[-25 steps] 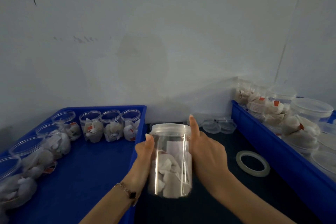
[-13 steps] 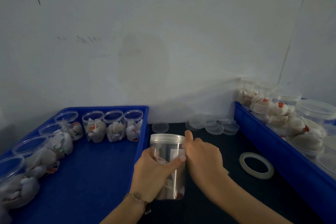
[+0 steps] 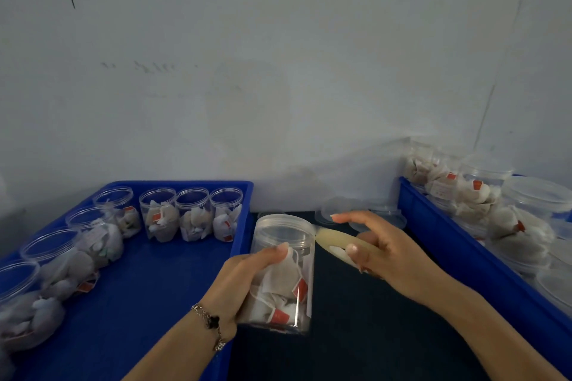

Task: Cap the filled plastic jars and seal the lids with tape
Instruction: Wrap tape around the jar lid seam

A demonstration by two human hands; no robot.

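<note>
A clear plastic jar [image 3: 289, 281] filled with tea bags stands tilted over the dark table, with a clear lid [image 3: 284, 227] on top. My left hand [image 3: 244, 281] grips the jar's body from the left. My right hand [image 3: 396, 257] holds the pale roll of tape [image 3: 332, 243] edge-on between thumb and fingers. The index finger is stretched out above the roll. One end of the roll sits right beside the lid's right edge.
A blue tray [image 3: 148, 294] on the left holds several open filled jars [image 3: 192, 216]. Another blue tray [image 3: 448, 244] on the right holds capped jars [image 3: 526, 223]. Loose clear lids [image 3: 340, 210] lie by the wall behind the hands.
My right hand left the jar, picked the tape roll off the table on the right and brought it to the lid. My left hand wrapped round the jar and tilted it.
</note>
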